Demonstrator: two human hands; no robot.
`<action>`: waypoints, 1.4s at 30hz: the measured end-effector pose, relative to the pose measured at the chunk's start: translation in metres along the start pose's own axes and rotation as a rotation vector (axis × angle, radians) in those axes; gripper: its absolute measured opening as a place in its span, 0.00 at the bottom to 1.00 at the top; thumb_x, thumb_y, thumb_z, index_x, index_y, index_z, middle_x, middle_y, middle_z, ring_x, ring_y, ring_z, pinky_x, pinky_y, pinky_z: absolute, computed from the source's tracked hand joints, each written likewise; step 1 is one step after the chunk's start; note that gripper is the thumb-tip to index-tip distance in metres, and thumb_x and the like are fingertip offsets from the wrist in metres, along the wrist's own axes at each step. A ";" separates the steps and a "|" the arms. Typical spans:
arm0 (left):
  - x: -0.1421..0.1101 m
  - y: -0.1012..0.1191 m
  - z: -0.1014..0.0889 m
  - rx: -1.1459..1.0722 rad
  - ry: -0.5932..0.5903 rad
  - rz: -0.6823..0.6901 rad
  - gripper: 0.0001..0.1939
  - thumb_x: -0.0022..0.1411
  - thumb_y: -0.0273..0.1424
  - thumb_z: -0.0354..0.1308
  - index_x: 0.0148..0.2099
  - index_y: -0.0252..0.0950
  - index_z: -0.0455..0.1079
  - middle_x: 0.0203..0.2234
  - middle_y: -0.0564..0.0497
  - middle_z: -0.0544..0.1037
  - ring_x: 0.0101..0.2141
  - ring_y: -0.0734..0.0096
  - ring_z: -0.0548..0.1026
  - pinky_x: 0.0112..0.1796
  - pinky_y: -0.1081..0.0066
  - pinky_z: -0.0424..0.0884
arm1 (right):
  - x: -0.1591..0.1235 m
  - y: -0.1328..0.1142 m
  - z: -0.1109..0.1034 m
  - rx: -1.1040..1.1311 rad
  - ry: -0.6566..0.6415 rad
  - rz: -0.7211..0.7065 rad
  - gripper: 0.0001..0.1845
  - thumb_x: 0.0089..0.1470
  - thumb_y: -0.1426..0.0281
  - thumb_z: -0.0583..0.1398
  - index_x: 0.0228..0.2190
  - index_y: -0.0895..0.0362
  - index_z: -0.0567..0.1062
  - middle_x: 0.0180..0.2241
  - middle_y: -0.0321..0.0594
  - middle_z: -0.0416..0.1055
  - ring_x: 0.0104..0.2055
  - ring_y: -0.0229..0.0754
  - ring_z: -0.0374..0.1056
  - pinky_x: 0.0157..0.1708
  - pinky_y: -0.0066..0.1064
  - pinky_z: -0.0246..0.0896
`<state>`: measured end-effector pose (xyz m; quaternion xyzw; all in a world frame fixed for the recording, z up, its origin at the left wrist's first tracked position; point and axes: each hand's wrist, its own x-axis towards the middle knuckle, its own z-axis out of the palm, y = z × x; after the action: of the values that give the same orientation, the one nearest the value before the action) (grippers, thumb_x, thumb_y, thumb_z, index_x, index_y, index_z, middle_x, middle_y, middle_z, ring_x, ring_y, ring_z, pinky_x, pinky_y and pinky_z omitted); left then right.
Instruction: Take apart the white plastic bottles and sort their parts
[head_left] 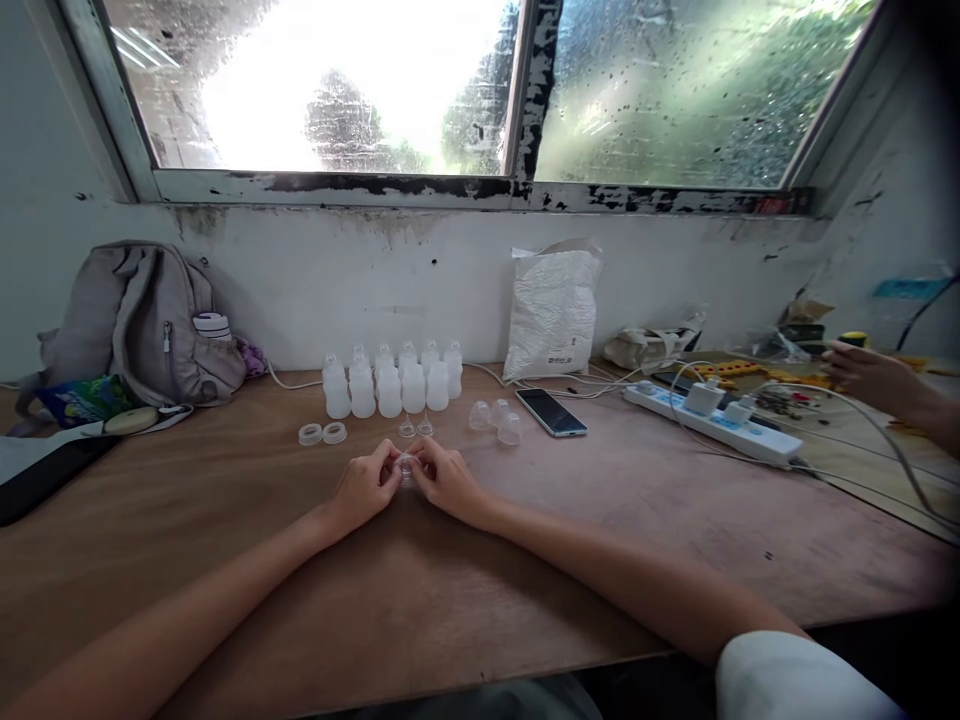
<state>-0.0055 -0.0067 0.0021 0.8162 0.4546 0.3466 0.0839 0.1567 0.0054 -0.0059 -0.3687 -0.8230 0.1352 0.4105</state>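
Note:
My left hand (369,484) and my right hand (448,482) meet above the table, fingertips pinched from both sides on a small clear bottle nipple (406,464). Fingers hide much of it, and I cannot tell if a ring is around its base. Just beyond the fingers stand two more clear nipples (425,427). To their left lie two pale collar rings (334,432). Three translucent caps (508,429) are grouped on the right. Behind, several frosted baby bottles (389,388) stand upright in rows, with tops on.
A phone (552,412) and a power strip (712,425) with chargers and cables lie to the right. At the back are a white plastic bag (553,312) and, far left, a grey backpack (142,320). Another person's hand (874,375) reaches in at right.

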 end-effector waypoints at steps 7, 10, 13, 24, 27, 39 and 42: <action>0.001 0.003 -0.003 -0.077 0.000 0.015 0.08 0.57 0.30 0.47 0.40 0.37 0.59 0.22 0.55 0.70 0.22 0.74 0.68 0.26 0.75 0.61 | -0.001 -0.002 -0.003 -0.008 0.002 0.003 0.13 0.46 0.76 0.53 0.37 0.56 0.63 0.24 0.32 0.66 0.21 0.32 0.60 0.23 0.22 0.52; 0.000 0.002 -0.002 -0.069 -0.003 0.007 0.08 0.54 0.29 0.49 0.39 0.37 0.59 0.21 0.56 0.69 0.22 0.75 0.67 0.25 0.76 0.60 | -0.002 -0.001 -0.001 -0.042 -0.009 0.009 0.14 0.46 0.76 0.52 0.38 0.55 0.63 0.25 0.33 0.67 0.22 0.33 0.61 0.24 0.22 0.53; 0.000 0.001 -0.002 -0.045 0.013 0.002 0.06 0.54 0.28 0.49 0.36 0.37 0.60 0.20 0.57 0.68 0.21 0.76 0.67 0.24 0.76 0.60 | -0.003 0.000 0.000 -0.075 -0.024 -0.006 0.13 0.47 0.75 0.53 0.38 0.55 0.63 0.25 0.34 0.67 0.23 0.33 0.62 0.25 0.23 0.53; -0.001 0.002 -0.003 -0.028 -0.004 0.010 0.04 0.53 0.29 0.49 0.34 0.37 0.60 0.22 0.56 0.70 0.21 0.76 0.67 0.24 0.77 0.60 | -0.003 -0.002 0.000 -0.090 -0.013 -0.002 0.09 0.47 0.74 0.53 0.34 0.56 0.63 0.26 0.35 0.68 0.23 0.34 0.62 0.25 0.23 0.53; -0.001 0.002 -0.003 -0.055 -0.011 0.013 0.05 0.53 0.28 0.49 0.35 0.37 0.59 0.21 0.56 0.69 0.20 0.77 0.66 0.24 0.77 0.60 | -0.003 -0.004 -0.002 -0.059 -0.010 -0.023 0.10 0.47 0.74 0.53 0.35 0.56 0.63 0.23 0.33 0.67 0.22 0.33 0.61 0.23 0.23 0.52; -0.001 0.000 -0.003 -0.078 -0.050 0.034 0.06 0.58 0.33 0.45 0.34 0.36 0.61 0.21 0.55 0.70 0.21 0.76 0.66 0.24 0.77 0.59 | -0.003 -0.003 -0.001 -0.044 -0.017 -0.002 0.03 0.49 0.73 0.53 0.31 0.56 0.64 0.22 0.33 0.66 0.21 0.33 0.61 0.23 0.22 0.52; -0.001 0.000 -0.003 -0.091 -0.009 0.014 0.06 0.57 0.32 0.47 0.36 0.37 0.61 0.22 0.55 0.71 0.20 0.77 0.66 0.24 0.77 0.60 | -0.003 -0.003 -0.001 -0.030 0.002 -0.001 0.06 0.49 0.73 0.53 0.33 0.56 0.64 0.22 0.33 0.65 0.21 0.32 0.60 0.23 0.22 0.52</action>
<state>-0.0077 -0.0082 0.0044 0.8162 0.4323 0.3639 0.1206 0.1571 0.0012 -0.0048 -0.3745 -0.8246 0.1224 0.4058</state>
